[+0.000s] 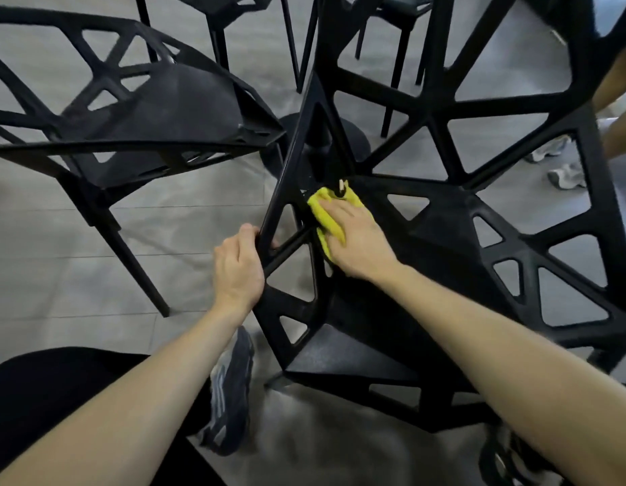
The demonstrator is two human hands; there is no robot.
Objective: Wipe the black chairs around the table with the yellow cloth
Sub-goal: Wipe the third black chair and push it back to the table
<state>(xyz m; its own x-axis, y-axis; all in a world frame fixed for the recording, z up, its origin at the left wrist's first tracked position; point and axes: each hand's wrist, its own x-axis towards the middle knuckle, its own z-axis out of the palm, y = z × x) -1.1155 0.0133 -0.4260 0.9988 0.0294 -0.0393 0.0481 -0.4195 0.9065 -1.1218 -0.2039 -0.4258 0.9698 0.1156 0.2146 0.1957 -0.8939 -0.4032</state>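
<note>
The yellow cloth (330, 219) is pressed flat by the right hand (357, 236) onto the near black chair (444, 240); its frame is clasped by the left hand (237, 264); the cloth could snag in the cutouts.

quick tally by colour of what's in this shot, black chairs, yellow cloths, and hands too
black chairs: 4 at least partly visible, the near chair, the left chair, two far chairs
yellow cloth: 1, under the right hand
hands: 2, the left hand grips the near chair's frame
total: 7
</note>
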